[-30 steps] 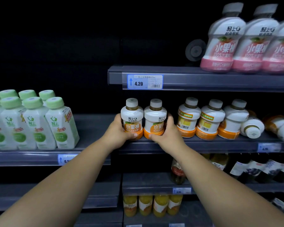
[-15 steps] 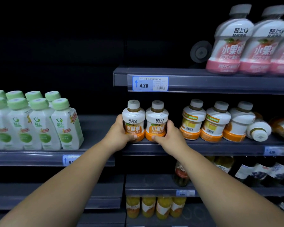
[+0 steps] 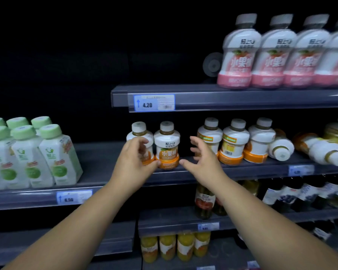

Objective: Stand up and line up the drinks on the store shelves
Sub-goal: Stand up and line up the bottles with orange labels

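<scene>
Two orange-and-white juice bottles stand side by side at the left end of the middle shelf. My left hand curls in front of the left bottle, fingers loosely around it. The right bottle stands free. My right hand is open with spread fingers, just right of that bottle, not touching it. Three more orange bottles stand upright further right. Beyond them two bottles lie on their sides, caps toward me.
Green-capped white bottles fill the lower left shelf. Pink bottles line the top shelf, above a 4.20 price tag. Dark bottles and yellow juice bottles stand on the lower shelves.
My right hand has let go of the right bottle and moved right, fingers spread. My left hand has loosened on the left bottle. The view has shifted closer.
</scene>
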Demonstrator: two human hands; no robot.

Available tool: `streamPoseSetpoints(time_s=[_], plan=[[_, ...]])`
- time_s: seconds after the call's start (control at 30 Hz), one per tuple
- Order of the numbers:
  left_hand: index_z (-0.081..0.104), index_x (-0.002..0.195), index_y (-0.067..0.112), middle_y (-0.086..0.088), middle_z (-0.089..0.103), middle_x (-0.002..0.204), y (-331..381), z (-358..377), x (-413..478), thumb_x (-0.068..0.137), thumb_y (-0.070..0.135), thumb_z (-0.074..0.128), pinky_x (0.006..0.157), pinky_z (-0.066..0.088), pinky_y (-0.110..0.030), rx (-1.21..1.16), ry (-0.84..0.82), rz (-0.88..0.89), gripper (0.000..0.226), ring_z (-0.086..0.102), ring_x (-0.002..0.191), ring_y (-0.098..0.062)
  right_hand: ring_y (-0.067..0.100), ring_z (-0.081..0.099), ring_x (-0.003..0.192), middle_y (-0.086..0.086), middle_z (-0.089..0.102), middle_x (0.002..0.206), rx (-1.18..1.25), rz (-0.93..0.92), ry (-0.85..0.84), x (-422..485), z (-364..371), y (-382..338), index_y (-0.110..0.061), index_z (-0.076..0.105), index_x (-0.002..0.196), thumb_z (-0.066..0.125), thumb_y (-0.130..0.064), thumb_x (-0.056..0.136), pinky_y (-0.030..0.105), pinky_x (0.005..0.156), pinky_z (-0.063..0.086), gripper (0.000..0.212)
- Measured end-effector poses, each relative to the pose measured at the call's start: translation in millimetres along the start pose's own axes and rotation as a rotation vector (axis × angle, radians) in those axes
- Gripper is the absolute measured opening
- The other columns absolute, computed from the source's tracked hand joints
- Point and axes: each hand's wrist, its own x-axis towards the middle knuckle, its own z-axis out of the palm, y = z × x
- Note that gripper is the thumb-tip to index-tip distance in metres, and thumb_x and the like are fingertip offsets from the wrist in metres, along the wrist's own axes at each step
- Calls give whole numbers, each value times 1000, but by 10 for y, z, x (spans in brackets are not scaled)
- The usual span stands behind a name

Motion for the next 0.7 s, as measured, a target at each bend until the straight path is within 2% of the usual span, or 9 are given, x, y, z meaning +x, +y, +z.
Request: streamPoseSetpoints(time_s=[0.07, 0.17, 0.23, 0.33, 0.43, 0.5, 0.57, 0.63, 0.7], plan=[[52, 115, 30, 9, 54, 108, 187, 192, -1, 65, 31, 88, 87, 52, -34, -68, -95, 43, 62, 58, 100, -9, 5, 54, 122, -9, 50, 142, 26, -24, 72, -26, -126, 34, -34, 45, 143, 82, -24, 81, 37, 100, 53, 73], [50, 120, 33, 7, 55, 119, 442, 570, 35, 64, 38, 85, 92, 53, -41, -167, -189, 61, 67, 57, 109, -10, 3, 55, 116, -9, 54, 131, 36, -44, 198, -86, -398, 114, -50, 45, 130, 80, -29, 78, 38, 96, 54, 66], [46, 125, 33, 8, 53, 124, 572, 804, 75, 67, 31, 88, 96, 52, -42, -227, -242, 25, 71, 55, 114, -9, 4, 53, 118, -12, 51, 132, 18, -41, 266, -134, -571, 163, -50, 43, 128, 79, -28, 81, 38, 98, 52, 64], [37, 125, 35, 18, 48, 116, 757, 1104, 145, 69, 16, 88, 95, 51, -34, -333, -291, -24, 79, 53, 112, -6, 7, 50, 124, -15, 46, 135, 12, -14, 341, -184, -790, 309, -50, 40, 131, 79, -28, 83, 41, 103, 50, 66], [33, 121, 35, 23, 49, 111, 800, 1348, 231, 66, 9, 89, 87, 47, -20, -368, -244, -45, 83, 55, 109, 0, 13, 45, 131, -10, 42, 139, -30, 21, 407, -182, -913, 475, -46, 37, 137, 79, -31, 82, 46, 105, 47, 72], [32, 123, 38, 12, 51, 118, 789, 1483, 265, 60, 26, 92, 93, 48, -25, -311, -187, -81, 89, 54, 110, -5, 17, 44, 132, -4, 42, 142, -48, 71, 412, -142, -976, 587, -36, 36, 144, 81, -32, 79, 46, 106, 45, 80], [31, 129, 39, 3, 49, 130, 752, 1607, 285, 52, 41, 89, 99, 49, -38, -275, -141, -121, 97, 53, 118, -13, 18, 43, 135, -4, 41, 147, -27, 88, 373, -85, -1002, 678, -37, 30, 149, 81, -43, 73, 48, 108, 45, 92], [30, 136, 34, 0, 49, 133, 727, 1731, 286, 52, 42, 88, 100, 48, -41, -258, -103, -151, 102, 53, 120, -16, 17, 44, 137, -5, 41, 150, -13, 65, 329, -24, -1004, 787, -39, 25, 150, 81, -55, 68, 47, 107, 46, 100], [29, 140, 26, -2, 50, 133, 730, 1815, 299, 57, 36, 89, 99, 48, -38, -249, -60, -194, 104, 52, 119, -16, 16, 46, 136, -5, 43, 150, -41, 45, 288, 15, -1013, 888, -37, 24, 151, 85, -52, 69, 46, 105, 47, 104]])
